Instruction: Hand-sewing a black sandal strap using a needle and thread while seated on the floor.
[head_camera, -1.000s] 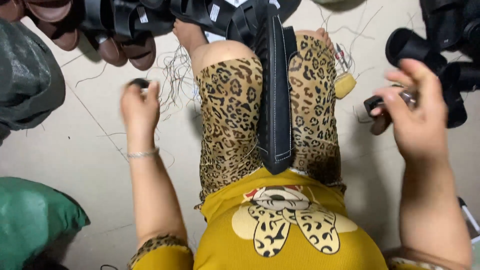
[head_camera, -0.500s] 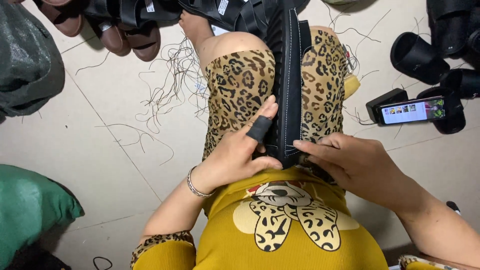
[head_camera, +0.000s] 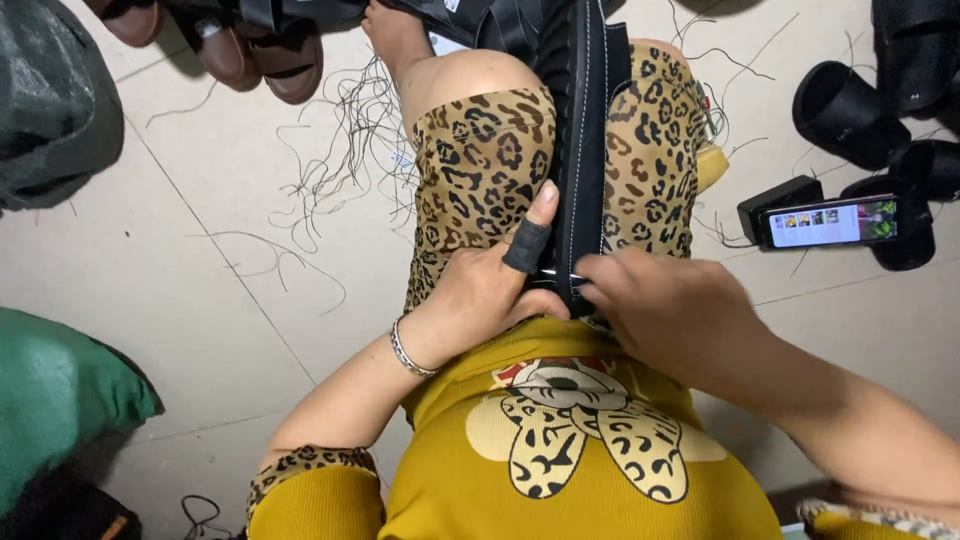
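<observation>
Between the knees, running toward twelve o'clock: black sandal sole (head_camera: 583, 150), white-stitched edge up; left hand (head_camera: 490, 290) at nine o'clock of its near end, fingers curled shut on it, sleeved thumb along the side; right hand (head_camera: 665, 310) at three o'clock, fingertips pinched at the edge; phone (head_camera: 830, 222) on the floor at two o'clock.

A long black sandal sole (head_camera: 583, 150) stood on its edge between the person's knees, wedged in the gap of the leopard-print trousers and running lengthwise away from the body. It was thick and dark, with a line of pale stitching running down the side that faced up. Its near end sat just above the lap, where the left hand (head_camera: 490, 290) pressed against its left side, one finger wrapped in a black sleeve and laid flat on the edge, while the right hand (head_camera: 670, 310) touched the same end from the other side
</observation>
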